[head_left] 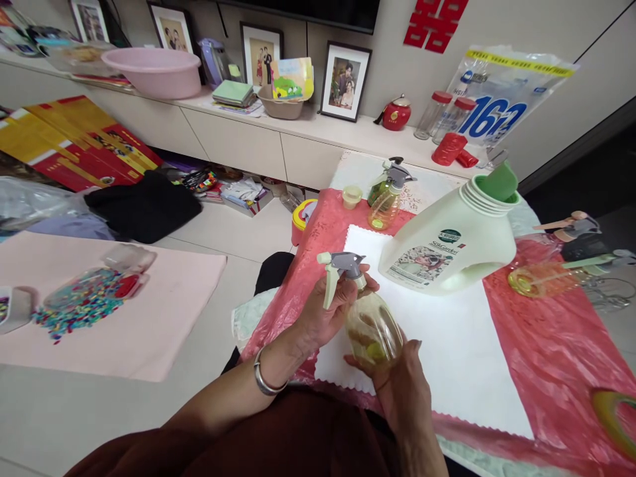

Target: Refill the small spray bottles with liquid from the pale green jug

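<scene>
A clear yellowish spray bottle with a grey and pale green trigger head is held tilted above a white scalloped mat. My left hand, with a silver bangle on its wrist, closes round the bottle's neck just under the head. Around the lower body of the bottle wraps my right hand. Behind it stands a large pale green detergent jug, its mouth uncapped with a green piece sitting in it. Two more spray bottles stand at the table's far side.
Red plastic sheeting covers the table. At the right lies another spray bottle, and a tape roll is at the edge. A small cup sits at the back. Colourful small pieces lie on a pink-covered table at left.
</scene>
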